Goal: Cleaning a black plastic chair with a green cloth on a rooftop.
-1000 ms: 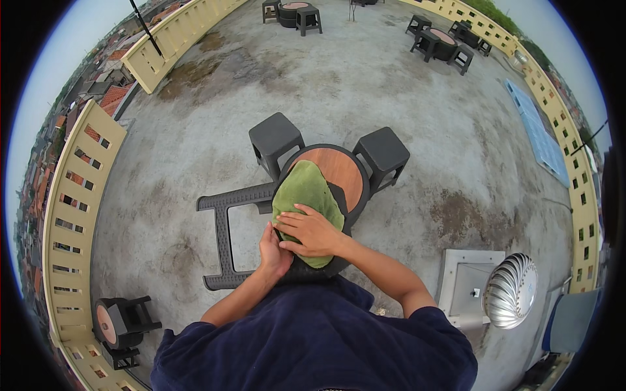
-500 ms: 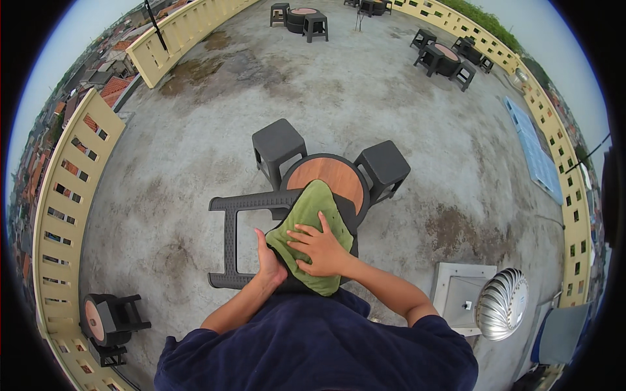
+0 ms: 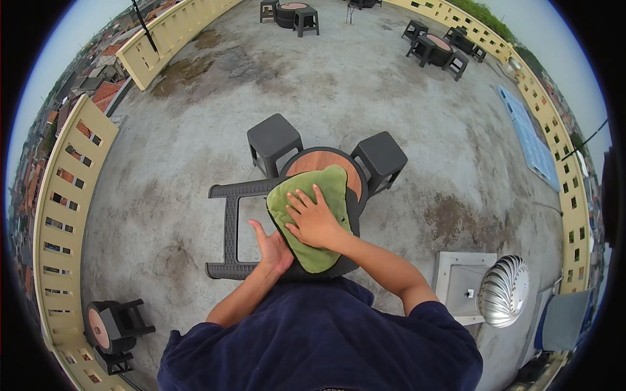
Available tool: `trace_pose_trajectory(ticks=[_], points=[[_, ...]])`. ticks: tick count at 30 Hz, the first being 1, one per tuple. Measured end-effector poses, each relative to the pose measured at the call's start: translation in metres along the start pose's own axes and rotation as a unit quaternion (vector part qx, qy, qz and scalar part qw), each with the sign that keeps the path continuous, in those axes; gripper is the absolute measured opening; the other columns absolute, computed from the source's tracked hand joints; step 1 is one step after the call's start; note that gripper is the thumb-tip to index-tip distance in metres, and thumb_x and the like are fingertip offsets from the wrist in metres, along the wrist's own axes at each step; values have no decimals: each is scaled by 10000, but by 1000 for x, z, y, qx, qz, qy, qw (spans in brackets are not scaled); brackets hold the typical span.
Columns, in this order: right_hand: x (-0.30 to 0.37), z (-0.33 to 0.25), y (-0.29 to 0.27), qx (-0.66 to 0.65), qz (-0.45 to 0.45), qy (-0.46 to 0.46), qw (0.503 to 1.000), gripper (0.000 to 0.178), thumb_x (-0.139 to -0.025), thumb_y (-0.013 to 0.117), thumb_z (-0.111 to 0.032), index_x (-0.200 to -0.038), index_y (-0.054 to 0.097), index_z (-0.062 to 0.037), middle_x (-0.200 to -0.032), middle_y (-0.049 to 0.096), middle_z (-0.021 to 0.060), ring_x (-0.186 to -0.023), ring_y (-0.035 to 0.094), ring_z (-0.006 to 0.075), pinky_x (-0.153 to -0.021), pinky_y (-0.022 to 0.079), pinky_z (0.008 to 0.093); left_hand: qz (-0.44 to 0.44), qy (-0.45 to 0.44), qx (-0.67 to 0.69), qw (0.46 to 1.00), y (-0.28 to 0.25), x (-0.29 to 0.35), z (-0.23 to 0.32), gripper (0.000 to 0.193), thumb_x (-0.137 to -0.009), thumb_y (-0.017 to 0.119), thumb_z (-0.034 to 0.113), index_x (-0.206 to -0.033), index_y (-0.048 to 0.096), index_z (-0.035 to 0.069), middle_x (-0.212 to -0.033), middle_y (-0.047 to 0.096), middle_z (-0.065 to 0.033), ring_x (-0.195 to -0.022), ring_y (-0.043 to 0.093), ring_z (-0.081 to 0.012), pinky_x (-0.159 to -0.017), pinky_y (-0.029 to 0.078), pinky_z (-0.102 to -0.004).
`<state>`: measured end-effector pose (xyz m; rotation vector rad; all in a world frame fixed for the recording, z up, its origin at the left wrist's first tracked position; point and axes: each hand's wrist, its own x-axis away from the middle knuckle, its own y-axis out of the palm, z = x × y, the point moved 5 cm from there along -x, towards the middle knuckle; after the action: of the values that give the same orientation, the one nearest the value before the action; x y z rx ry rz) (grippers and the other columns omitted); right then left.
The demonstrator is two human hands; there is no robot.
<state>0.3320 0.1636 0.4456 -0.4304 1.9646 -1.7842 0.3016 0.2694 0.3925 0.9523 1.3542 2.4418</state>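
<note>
A dark grey plastic stool (image 3: 231, 228) is tipped on its side in front of me, its legs pointing left. Over its seat side lies a green cloth (image 3: 329, 251) with a dark edging. My right hand (image 3: 315, 220) rests flat on top of the cloth, fingers spread. At the stool's near left part, my left hand (image 3: 274, 251) holds on with its thumb sticking out; its other fingers are mostly hidden behind the stool and cloth. Just beyond stands a round black table (image 3: 317, 158) with a wood-look top, partly covered by the cloth and stool.
Two upright grey stools, one left (image 3: 274, 135) and one right (image 3: 380, 154), flank the table. A silver turbine vent (image 3: 504, 291) stands at the right. A yellow wall (image 3: 55, 228) edges the rooftop; a light blue panel (image 3: 529, 137) lies far right. Several table-and-stool sets stand farther off.
My right hand has moved away from me and slightly left, carrying the cloth over the stool. The cloth's far corner now reaches farther right. My left hand stays by the stool.
</note>
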Motion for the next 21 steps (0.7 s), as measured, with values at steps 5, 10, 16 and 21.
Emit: trace_pose_trajectory(ticks=[5,10,16,21], points=[[46,-37,-15,-103,6,-67,992,527,-905,583,-356,-1346,538,-70,-1446,473,78,-1390,368,259,-1177,180,511,-1,35,2,999,1,-5,20,1250,-715,211,957,-1478,295,-30,-1512,359,-188,-1398,345,-321,-1164,263,-442],[5,15,-55,-120,36,32,992,525,-886,603,-327,-1337,541,-64,-1454,461,67,-1406,339,267,-1120,282,568,-74,57,38,995,40,-27,50,1276,-703,247,961,-1467,286,-59,-1512,358,-188,-1398,338,-319,-1176,236,-427],[14,-11,-52,3,99,64,993,458,-902,582,-297,-1316,571,-101,-1459,457,54,-1398,349,273,-1038,379,591,-78,102,57,990,62,-34,77,1289,-701,283,958,-1437,305,-99,-1478,398,-210,-1378,360,-313,-1163,253,-409],[5,16,-62,-72,142,82,984,464,-924,570,-287,-1353,540,-113,-1488,428,55,-1390,356,319,-1037,382,544,-122,159,-63,978,74,-28,56,1174,-776,201,912,-1476,244,-30,-1477,383,-146,-1375,338,-270,-1174,186,-385]])
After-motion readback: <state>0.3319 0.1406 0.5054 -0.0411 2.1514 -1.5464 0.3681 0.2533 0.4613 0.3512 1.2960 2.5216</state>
